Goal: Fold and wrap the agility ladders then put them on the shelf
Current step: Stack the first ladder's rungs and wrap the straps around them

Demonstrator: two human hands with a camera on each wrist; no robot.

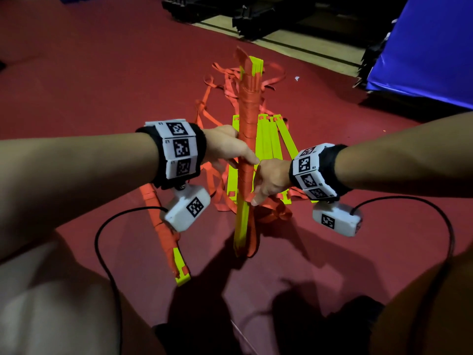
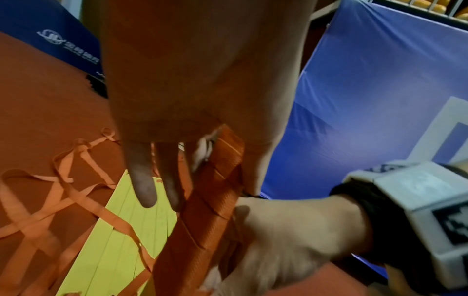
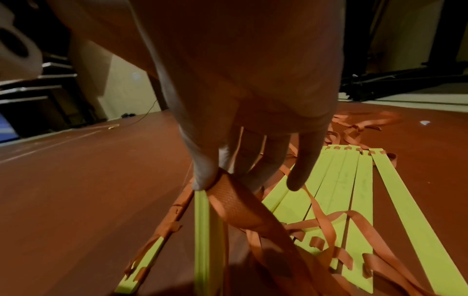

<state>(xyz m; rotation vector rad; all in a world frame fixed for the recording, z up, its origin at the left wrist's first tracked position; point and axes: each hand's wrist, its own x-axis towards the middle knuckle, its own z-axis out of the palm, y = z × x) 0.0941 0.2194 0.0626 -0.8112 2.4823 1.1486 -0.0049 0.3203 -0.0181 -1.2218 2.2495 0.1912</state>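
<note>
The left hand (image 1: 227, 147) has its grip round the stiff wrapped bundle (image 1: 247, 129); the right hand (image 1: 268, 180) pinches the limp orange strap (image 3: 238, 202), which probably needs tension to stay tight.

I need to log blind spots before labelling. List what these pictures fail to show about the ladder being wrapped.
- Head view: the left hand grips the wrapped bundle; its fingers are hidden behind the bundle.
- Head view: the shelf is not identifiable; the top edge cuts off the dark racks.
- Left wrist view: the strap end is covered by the right hand.
- Right wrist view: the bundle's lower end is blurred and cut by the bottom edge.
</note>
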